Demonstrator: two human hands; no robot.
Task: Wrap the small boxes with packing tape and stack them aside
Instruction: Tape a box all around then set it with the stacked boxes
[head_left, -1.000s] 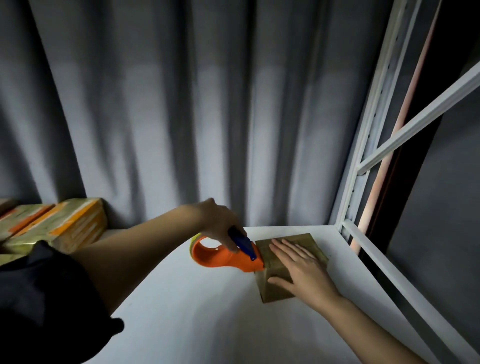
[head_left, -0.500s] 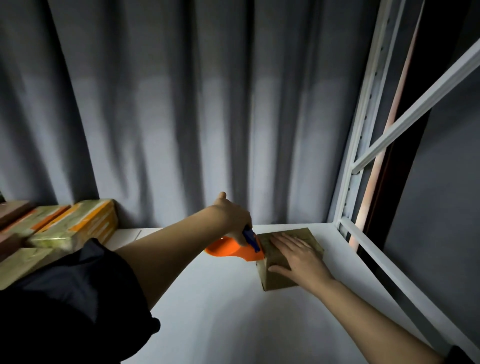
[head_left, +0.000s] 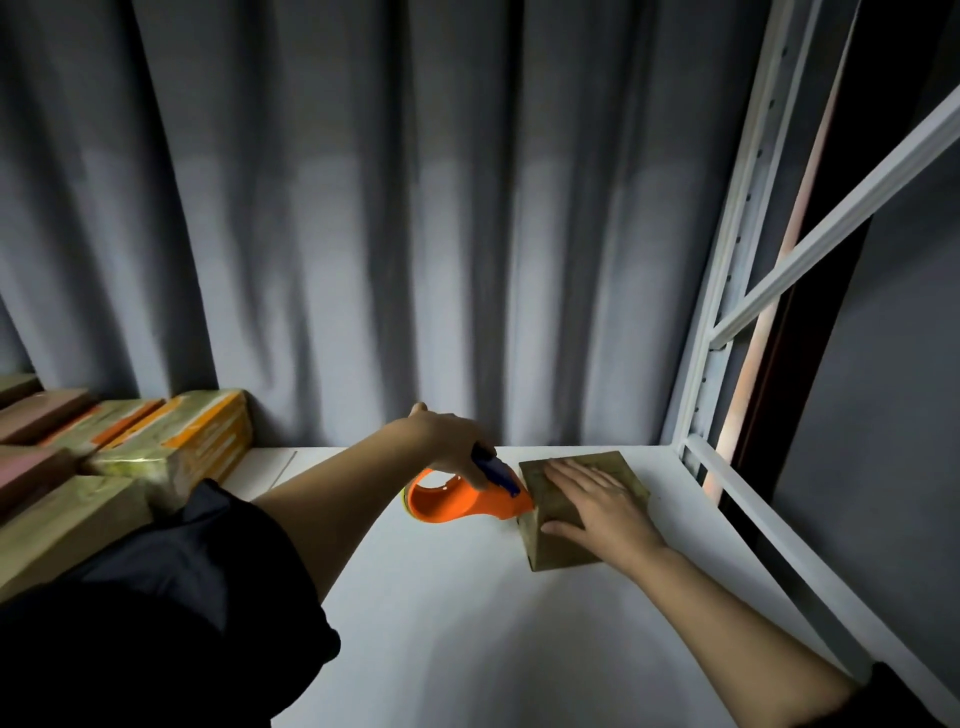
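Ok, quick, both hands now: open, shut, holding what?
Left hand: grips the orange tape dispenser.
Right hand: open, flat on the small box.

Small brown box (head_left: 566, 545) sits flat on the white worktop (head_left: 467, 623), the orange tape dispenser (head_left: 457, 501) nosed against its left edge; wrapped boxes (head_left: 171, 441) stacked far left.
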